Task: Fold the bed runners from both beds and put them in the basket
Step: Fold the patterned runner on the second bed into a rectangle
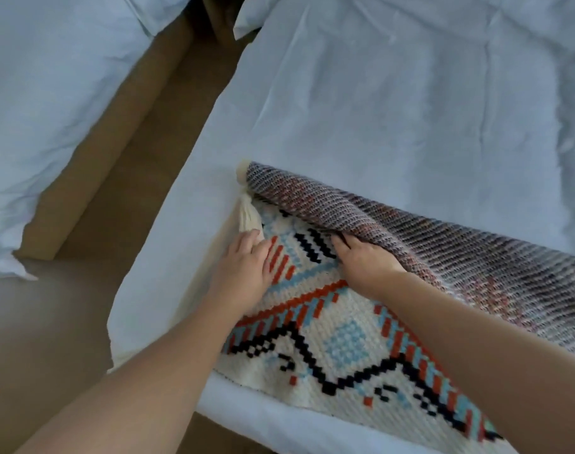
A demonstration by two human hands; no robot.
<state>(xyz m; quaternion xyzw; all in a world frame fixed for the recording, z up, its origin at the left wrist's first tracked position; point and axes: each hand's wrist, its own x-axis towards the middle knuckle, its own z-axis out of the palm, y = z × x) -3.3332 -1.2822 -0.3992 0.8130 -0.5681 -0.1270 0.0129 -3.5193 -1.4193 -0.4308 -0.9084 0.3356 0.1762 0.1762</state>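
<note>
Under both hands (pixel 304 263), the half-folded bed runner (pixel 345 329).

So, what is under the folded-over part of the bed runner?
The runner's patterned side and the right hand's fingers tucked beneath the flap. Further right, it is covered.

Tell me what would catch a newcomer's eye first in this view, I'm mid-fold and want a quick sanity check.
The patterned bed runner stands out first, lying across the near end of the white bed, with its far edge flipped toward the person so the greyish underside shows. The right hand grips that flipped edge, while the left hand presses flat on the pattern beside a cream tassel. A second white bed sits to the left across a brown floor gap.
</note>
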